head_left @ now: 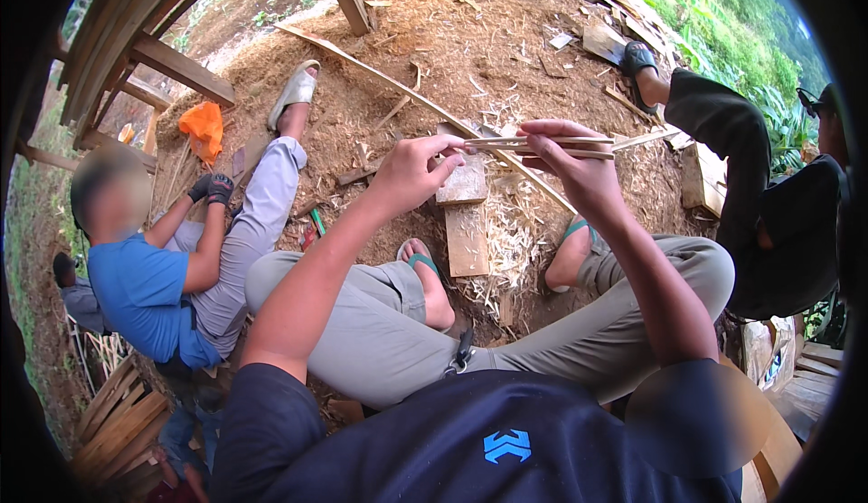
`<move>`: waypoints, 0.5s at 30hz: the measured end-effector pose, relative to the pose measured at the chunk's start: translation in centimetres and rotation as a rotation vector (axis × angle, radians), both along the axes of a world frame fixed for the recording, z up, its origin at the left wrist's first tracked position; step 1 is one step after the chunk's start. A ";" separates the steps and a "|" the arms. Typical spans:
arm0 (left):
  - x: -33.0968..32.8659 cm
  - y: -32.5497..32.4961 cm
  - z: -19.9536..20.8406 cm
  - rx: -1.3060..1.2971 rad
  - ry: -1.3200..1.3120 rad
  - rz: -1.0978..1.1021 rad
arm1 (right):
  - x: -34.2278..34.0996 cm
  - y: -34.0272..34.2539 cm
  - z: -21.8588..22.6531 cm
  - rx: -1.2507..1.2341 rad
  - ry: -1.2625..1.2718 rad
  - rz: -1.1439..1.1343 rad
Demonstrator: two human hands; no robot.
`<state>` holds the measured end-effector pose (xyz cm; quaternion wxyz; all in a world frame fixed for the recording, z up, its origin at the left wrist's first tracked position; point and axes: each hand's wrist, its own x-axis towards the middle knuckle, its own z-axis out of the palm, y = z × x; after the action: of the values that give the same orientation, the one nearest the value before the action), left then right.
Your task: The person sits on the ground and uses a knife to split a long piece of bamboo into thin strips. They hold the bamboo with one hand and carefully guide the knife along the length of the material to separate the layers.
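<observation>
Several thin, pale wooden sticks (506, 141) lie side by side, held level in front of me. My right hand (571, 166) is closed around them, their blunt ends sticking out past its right side. At the left ends, my left hand (418, 174) pinches with thumb and fingertips. Beneath the sticks, on the ground between my feet, sit a worn wooden block (463, 183) and a flat board (467, 242). Grey flat pieces, partly hidden behind the sticks, lie just beyond; I cannot make out their kind.
A long wooden strip (380, 76) slants across ground covered with shavings (520, 241). On the left, a gloved person in a blue shirt (145, 268) sits near an orange bag (202, 130). Another person's dark-trousered leg (723, 123) reaches in from the right, near a wood chunk (703, 179).
</observation>
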<state>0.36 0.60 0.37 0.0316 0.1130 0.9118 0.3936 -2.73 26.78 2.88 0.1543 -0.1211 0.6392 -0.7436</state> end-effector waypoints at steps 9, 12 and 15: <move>0.0 0.1 0.1 0.014 0.031 0.022 | 0.3 -0.3 0.2 -0.012 -0.024 0.006; 0.0 0.0 0.1 0.010 0.018 0.035 | 0.5 -0.3 0.6 -0.023 -0.026 -0.010; 0.1 0.0 0.2 0.041 0.007 0.036 | 0.6 -0.4 0.6 -0.002 -0.014 -0.012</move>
<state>0.49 0.65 0.54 0.0192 0.0987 0.9055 0.4123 -2.17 26.43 3.52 0.1541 -0.1119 0.6382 -0.7459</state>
